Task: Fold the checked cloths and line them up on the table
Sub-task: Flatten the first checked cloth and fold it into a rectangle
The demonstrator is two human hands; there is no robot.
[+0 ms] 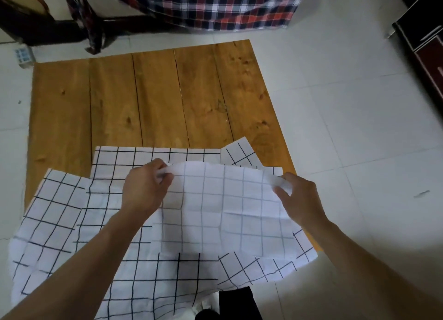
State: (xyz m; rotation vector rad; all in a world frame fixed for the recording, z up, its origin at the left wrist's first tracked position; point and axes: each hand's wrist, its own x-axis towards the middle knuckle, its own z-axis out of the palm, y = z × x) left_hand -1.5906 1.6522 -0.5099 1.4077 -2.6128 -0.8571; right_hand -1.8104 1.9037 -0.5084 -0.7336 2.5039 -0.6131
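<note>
Several white cloths with black check lines lie overlapping on the near half of a low wooden table (155,99). The top cloth (223,207) is lifted along its far edge, its faint back side facing me. My left hand (143,190) pinches its far left corner and my right hand (299,197) pinches its far right corner. Under it, a checked cloth (153,156) lies flat with a corner showing at the far right. Another checked cloth (50,214) lies askew at the left, hanging over the table's near edge.
The far half of the wooden table is bare boards. White floor tiles (359,128) surround it. A red, white and dark plaid fabric (215,5) hangs at the top, dark furniture legs stand at the top left, and a dark cabinet (426,56) is at the right.
</note>
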